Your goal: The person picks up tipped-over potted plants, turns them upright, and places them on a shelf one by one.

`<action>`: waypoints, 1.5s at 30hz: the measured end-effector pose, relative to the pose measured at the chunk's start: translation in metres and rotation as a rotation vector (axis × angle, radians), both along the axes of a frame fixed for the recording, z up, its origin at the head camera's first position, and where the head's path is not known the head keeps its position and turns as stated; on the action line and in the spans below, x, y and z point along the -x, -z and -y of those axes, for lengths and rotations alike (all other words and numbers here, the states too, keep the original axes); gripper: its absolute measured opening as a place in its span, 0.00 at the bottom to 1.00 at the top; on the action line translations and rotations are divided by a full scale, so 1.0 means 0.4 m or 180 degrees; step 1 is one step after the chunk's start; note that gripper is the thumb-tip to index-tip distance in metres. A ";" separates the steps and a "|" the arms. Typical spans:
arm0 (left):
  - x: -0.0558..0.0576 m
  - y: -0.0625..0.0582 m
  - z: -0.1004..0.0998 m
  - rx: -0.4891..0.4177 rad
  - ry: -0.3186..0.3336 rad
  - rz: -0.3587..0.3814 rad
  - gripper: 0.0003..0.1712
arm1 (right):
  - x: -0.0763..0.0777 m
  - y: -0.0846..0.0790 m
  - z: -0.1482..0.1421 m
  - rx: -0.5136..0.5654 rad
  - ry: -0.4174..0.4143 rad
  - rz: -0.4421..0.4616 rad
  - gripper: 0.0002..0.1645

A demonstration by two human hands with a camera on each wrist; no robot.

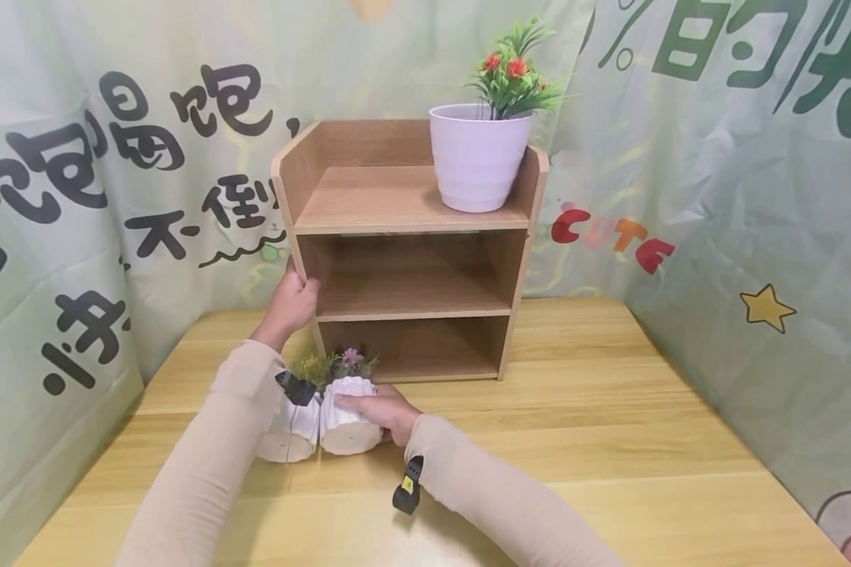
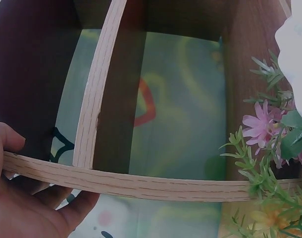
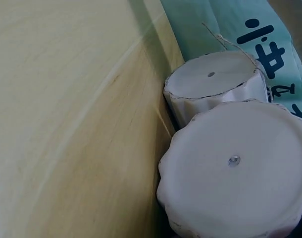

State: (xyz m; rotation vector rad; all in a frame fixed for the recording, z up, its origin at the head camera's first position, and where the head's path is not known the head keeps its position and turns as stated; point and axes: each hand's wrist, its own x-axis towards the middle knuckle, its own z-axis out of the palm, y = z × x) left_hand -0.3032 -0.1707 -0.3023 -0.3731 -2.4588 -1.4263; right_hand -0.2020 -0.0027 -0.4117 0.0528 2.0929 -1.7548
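Observation:
My left hand grips the front edge of the left side panel of a wooden shelf. In the left wrist view the thumb of that left hand lies on the panel's inner face and the fingers on its outer face. With my right hand I hold a white fluted flowerpot, tipped so its base faces me. Pink flowers stick out of its far end. Left of it is a second white pot, also tipped, with yellow flowers. Both bases show a small central hole in the right wrist view.
On the shelf's top board, at the right, a larger white pot holds red flowers and green leaves. The shelf stands toward the back of a wooden table. Printed cloth hangs behind and at both sides.

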 end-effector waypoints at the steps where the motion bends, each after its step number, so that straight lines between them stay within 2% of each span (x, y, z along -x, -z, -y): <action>1: 0.001 0.001 0.000 0.0006 -0.0004 -0.0003 0.30 | 0.000 0.000 0.000 -0.0037 0.0010 -0.0003 0.24; 11: 0.005 0.003 0.001 0.0003 0.0011 -0.0007 0.30 | 0.001 0.004 -0.003 -0.0092 0.0120 -0.0080 0.23; 28: 0.004 0.003 0.001 -0.0056 0.0055 -0.0017 0.32 | 0.000 0.004 -0.027 0.0079 0.0012 -0.0219 0.21; 45: 0.007 0.001 0.002 -0.0019 0.0042 0.0009 0.33 | 0.000 -0.006 -0.067 0.0307 -0.0103 -0.0226 0.26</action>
